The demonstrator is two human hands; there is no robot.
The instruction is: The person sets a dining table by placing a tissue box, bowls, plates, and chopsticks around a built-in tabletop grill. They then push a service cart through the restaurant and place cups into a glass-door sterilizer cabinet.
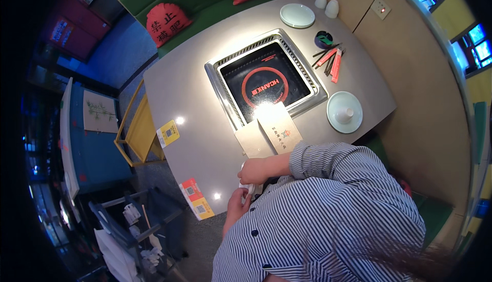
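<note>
Close to my striped shirt, at the near edge of the table, my right hand [253, 171] and my left hand [238, 204] are both on a small white item [247, 186]. Fingers cover much of it, so its kind is unclear. Just beyond my right hand lie two tan printed paper sleeves or folders [286, 132], overlapping the steel frame [321, 93] of a black induction hob [265, 76] set into the table. To their right, a small white cup [345, 115] rests on a pale plate [355, 103].
Stacked pale plates [297, 15] and white cups [331, 9] stand at the far right. Chopsticks and red paper packets [335, 66] lie by a dark round container [323, 39]. Printed code stickers [168, 134] mark the left edge. A yellow chair [140, 132] and cart [134, 220] stand left.
</note>
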